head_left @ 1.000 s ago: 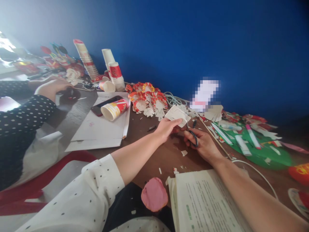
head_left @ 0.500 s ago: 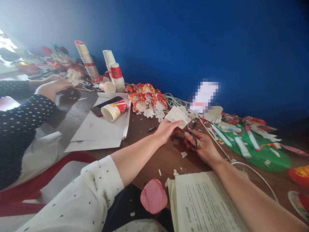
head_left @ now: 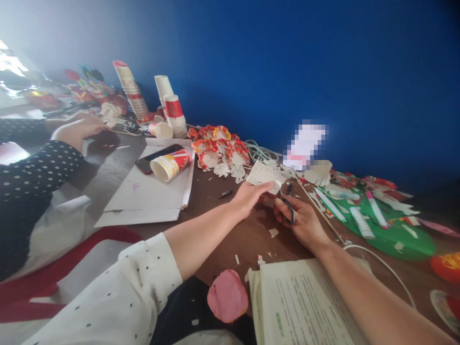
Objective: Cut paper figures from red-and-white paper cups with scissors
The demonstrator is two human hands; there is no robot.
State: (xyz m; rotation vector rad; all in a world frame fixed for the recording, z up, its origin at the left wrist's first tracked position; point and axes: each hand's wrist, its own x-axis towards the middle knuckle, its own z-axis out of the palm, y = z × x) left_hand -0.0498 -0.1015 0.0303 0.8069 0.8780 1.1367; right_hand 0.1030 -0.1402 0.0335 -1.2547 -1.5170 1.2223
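A pale piece of paper with faint lines on it is pinched in my left hand, thumb on top. My right hand is closed round the dark handles of a pair of scissors. The blades point up to the paper's right edge, where a small flap of it bends over. How far the blades are apart I cannot make out. Just beyond the paper lies a heap of red and white cut paper cups. A paper scrap rests on the brown table below the hands.
Left of my arm, a paper cup lies on a phone and white folder. Stacked cups stand by the blue wall. At right are markers on a green disc. Printed sheets lie in front. A co-worker's hands are far left.
The paper has turned slightly in my left hand, and its right edge now shows a bent flap at the scissors. Both hands stay in nearly the same place.
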